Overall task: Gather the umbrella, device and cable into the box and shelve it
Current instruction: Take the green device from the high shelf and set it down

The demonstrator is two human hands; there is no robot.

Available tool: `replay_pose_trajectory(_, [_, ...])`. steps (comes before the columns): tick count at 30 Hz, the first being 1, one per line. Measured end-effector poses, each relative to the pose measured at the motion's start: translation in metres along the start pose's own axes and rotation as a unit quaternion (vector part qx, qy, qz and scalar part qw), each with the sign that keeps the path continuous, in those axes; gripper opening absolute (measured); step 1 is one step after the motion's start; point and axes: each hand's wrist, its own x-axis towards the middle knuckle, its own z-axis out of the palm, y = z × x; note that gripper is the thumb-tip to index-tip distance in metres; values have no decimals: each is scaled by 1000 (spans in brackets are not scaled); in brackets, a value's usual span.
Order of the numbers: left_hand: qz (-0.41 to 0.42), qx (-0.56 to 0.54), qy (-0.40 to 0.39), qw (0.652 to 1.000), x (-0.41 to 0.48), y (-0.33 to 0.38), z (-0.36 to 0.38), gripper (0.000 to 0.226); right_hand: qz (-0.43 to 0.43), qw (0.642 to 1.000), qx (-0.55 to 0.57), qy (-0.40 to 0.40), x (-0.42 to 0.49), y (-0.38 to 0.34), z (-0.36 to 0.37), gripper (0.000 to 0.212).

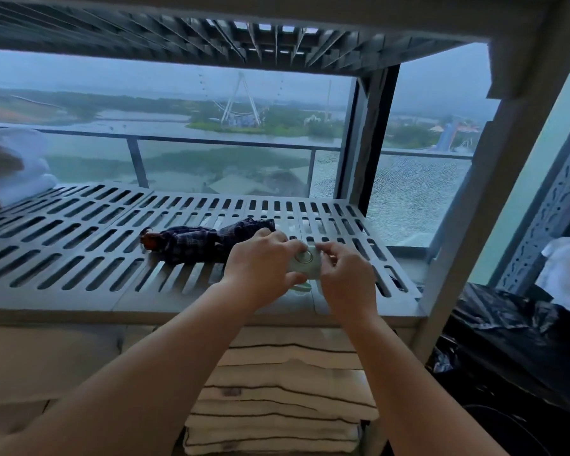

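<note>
A folded dark plaid umbrella [204,240] with a reddish-brown handle end lies on the grey slotted shelf [79,232], pointing left. Just right of it, both hands hold a small pale green device [305,264] with a round ring on its face, a little above the shelf's front part. My left hand [264,261] grips the device's left side. My right hand [346,274] pinches its right edge with the fingertips. A pale green bit shows under the device; I cannot tell whether it is the cable. No box is in view.
White folded cloth [10,166] sits at the shelf's far left. Stacked folded towels [277,396] fill the level below. A black plastic bag [507,340] and white cloth [566,271] lie to the right. A window and balcony rail stand behind the rack.
</note>
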Motion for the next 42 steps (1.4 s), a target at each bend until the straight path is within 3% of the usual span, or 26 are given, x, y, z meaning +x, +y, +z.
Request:
replay_pose_trajectory(7, [-1, 41, -43, 998, 11, 12, 18, 56, -1, 998, -14, -63, 6, 14, -1, 30])
replay_pose_trajectory(13, [25, 68, -78, 994, 19, 11, 26, 51, -7, 990, -120, -72, 4, 17, 4, 36])
replay_pose_trajectory(27, [7, 69, -33, 997, 21, 14, 28, 21, -9, 978, -173, -117, 8, 17, 10, 51])
replay_pose_trajectory(30, [-1, 56, -15, 998, 17, 13, 27, 23, -9, 977, -172, -122, 8, 19, 11, 51])
replay_pose_trajectory(36, [-3, 56, 13, 998, 10, 12, 18, 35, -13, 984, -149, -97, 8, 15, 12, 45])
replay_pose_trajectory(42, [-56, 50, 14, 997, -7, 1, 2, 32, -81, 988, -123, -53, 3, -2, 16, 32])
